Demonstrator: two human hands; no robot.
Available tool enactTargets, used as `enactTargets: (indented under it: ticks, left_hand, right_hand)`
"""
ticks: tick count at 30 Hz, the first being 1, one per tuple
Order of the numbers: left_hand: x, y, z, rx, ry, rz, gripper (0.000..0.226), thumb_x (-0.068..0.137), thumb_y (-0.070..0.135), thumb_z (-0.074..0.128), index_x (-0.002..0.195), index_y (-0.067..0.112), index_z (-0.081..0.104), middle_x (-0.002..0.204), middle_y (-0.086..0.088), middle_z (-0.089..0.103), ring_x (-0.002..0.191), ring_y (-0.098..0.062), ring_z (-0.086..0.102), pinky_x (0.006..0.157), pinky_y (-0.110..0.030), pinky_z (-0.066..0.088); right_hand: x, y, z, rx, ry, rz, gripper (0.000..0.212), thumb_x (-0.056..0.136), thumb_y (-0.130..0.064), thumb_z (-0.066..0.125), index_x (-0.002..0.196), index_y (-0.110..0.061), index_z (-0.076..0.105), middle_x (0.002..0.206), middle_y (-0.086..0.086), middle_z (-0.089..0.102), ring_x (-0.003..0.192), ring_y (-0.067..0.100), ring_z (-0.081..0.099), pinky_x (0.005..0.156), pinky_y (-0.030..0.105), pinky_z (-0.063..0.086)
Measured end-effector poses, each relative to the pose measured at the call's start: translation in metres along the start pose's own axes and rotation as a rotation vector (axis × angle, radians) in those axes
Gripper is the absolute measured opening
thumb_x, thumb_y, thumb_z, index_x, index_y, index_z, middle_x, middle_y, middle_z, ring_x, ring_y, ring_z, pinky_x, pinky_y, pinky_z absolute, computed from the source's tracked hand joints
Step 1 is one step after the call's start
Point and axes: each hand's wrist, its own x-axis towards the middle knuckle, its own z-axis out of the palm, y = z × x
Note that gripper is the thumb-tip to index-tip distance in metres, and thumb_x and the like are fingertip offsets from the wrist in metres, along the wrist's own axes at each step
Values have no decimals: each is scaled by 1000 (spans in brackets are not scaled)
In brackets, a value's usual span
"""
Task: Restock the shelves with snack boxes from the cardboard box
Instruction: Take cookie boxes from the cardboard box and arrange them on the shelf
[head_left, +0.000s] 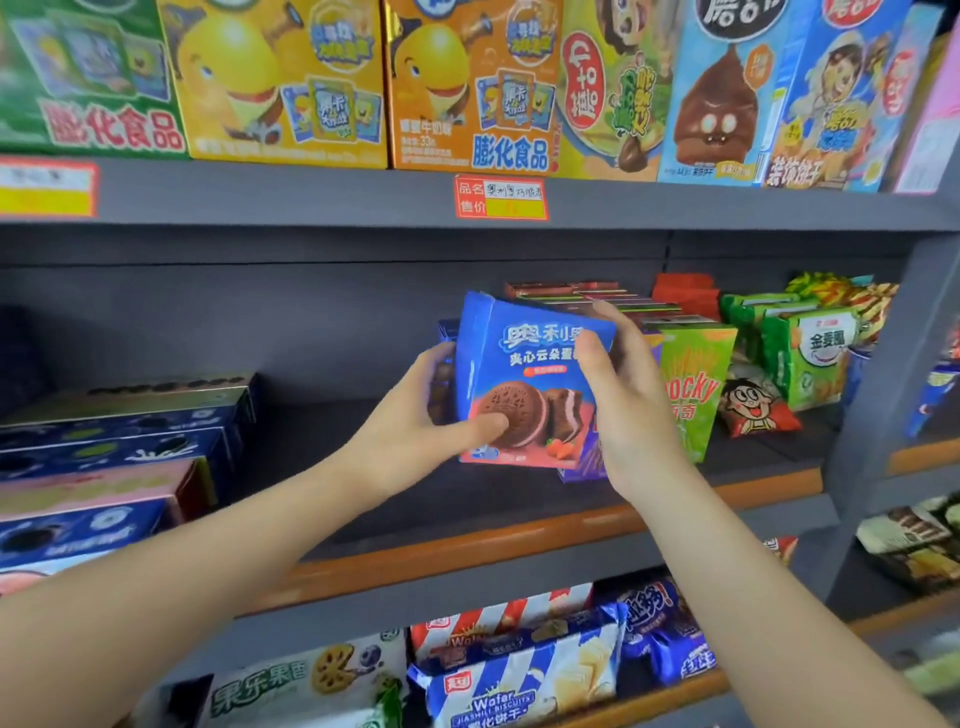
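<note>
A blue snack box (524, 374) with a chocolate sandwich biscuit printed on its front is held upright and slightly tilted over the middle shelf (467, 540). My left hand (415, 426) grips its left edge, thumb lying across the lower front. My right hand (623, 395) grips its right side, thumb on the front and fingers behind. More blue and purple boxes (582, 462) stand just behind and below it. The cardboard box is out of view.
Green Pocky boxes (691, 384) stand right of the held box, with green packets (810, 358) further right. Flat blue and pink boxes (104, 467) are stacked at the shelf's left. Large snack boxes (467, 83) fill the upper shelf; wafer packets (519, 675) lie below.
</note>
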Motion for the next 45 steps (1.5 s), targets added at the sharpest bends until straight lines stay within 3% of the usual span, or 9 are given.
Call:
enactTargets:
  ticks: [4, 8, 11, 17, 24, 30, 34, 40, 45]
  left_hand:
    - [32, -13, -18, -156, 216, -19, 54, 73, 22, 75, 121, 17, 49, 105, 4, 64, 89, -6, 63, 68, -15, 49]
    - [70, -26, -27, -118, 353, 25, 37, 78, 22, 71, 108, 23, 50, 100, 7, 62, 77, 9, 61, 62, -5, 45]
    - [97, -38, -27, -9, 353, 62, 35, 74, 22, 75, 93, 34, 47, 98, 11, 61, 79, 11, 60, 65, -6, 46]
    - [143, -68, -27, 94, 314, -70, 74, 67, 23, 81, 126, 12, 38, 127, -13, 50, 113, -25, 55, 100, -44, 44]
    - [164, -85, -36, 268, 362, -164, 70, 76, 31, 72, 134, 12, 39, 132, -12, 44, 116, -25, 50, 100, -29, 38]
    - [168, -93, -23, 186, 303, -213, 52, 75, 27, 73, 115, 8, 47, 124, -14, 55, 111, -27, 55, 98, -42, 45]
    - [172, -92, -21, 179, 316, -226, 57, 74, 29, 74, 117, 6, 45, 124, -14, 54, 112, -28, 54, 98, -42, 45]
    - [156, -91, -20, 97, 318, -288, 51, 79, 47, 63, 111, 14, 43, 118, -5, 56, 99, -19, 57, 79, -29, 46]
    - [110, -91, -22, 11, -30, -383, 29, 89, 53, 43, 109, 32, 50, 109, 8, 65, 92, -2, 60, 83, -25, 44]
  right_hand:
    - [3, 18, 5, -311, 9, -133, 44, 93, -12, 51, 135, -16, 39, 126, -8, 50, 105, -5, 54, 83, 5, 42]
    - [-2, 32, -7, -633, -54, -114, 24, 92, -7, 51, 113, -17, 57, 110, -4, 60, 93, 5, 57, 87, 20, 46]
    - [-5, 37, -8, -849, -202, -53, 20, 91, -11, 52, 109, -16, 60, 109, -1, 65, 94, 11, 58, 75, 12, 39]
    - [-3, 48, 6, -1002, -309, 65, 32, 91, -15, 52, 123, -13, 50, 124, 6, 57, 113, 23, 55, 91, 27, 39]
    - [5, 65, 17, -1119, -391, 224, 53, 91, -19, 53, 136, -12, 25, 139, 11, 40, 124, 28, 44, 102, 35, 37]
    - [11, 68, 28, -1199, -398, 296, 84, 96, -25, 43, 141, -18, -27, 136, 12, 47, 113, 28, 54, 93, 33, 39]
    - [16, 70, 30, -1220, -358, 331, 81, 98, -26, 41, 142, -16, -27, 117, 15, 58, 103, 27, 58, 80, 28, 37]
    - [20, 73, 26, -1215, -391, 306, 85, 96, -24, 44, 141, -17, -28, 134, 14, 48, 113, 28, 53, 89, 30, 37]
    - [24, 73, 24, -1211, -421, 326, 85, 96, -22, 43, 141, -17, -29, 141, 15, 41, 119, 30, 49, 96, 32, 36]
